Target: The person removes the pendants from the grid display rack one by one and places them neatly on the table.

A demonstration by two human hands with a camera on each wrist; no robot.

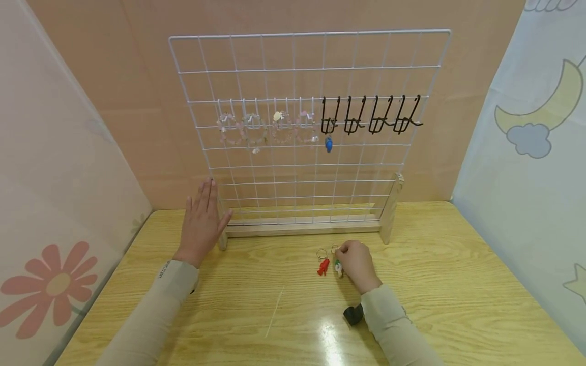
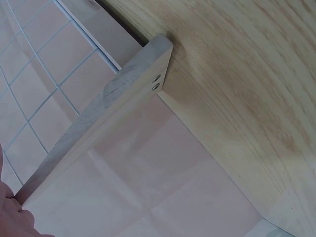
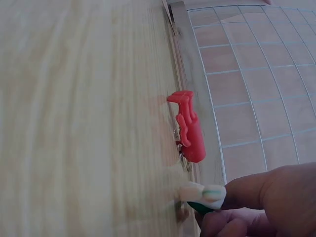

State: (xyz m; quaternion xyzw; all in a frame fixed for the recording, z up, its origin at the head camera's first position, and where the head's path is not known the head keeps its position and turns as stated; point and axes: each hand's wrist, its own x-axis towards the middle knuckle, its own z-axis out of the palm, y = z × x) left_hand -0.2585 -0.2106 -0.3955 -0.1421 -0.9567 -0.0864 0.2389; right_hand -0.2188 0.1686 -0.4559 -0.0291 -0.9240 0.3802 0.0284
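Note:
My left hand lies with straight fingers against the left wooden post of a white wire grid rack. My right hand pinches a green and white figure keychain close over the table; thumb and fingertips hide part of it. Just left of that hand, a red figure keychain with a metal ring lies on the wood. A blue keychain hangs from the leftmost black hook of the rack.
Several beaded bracelets hang on white hooks at the rack's left half. More black hooks continue to the right. The rack's wooden base stands on the wood-grain table. A black strap piece sits by the right sleeve.

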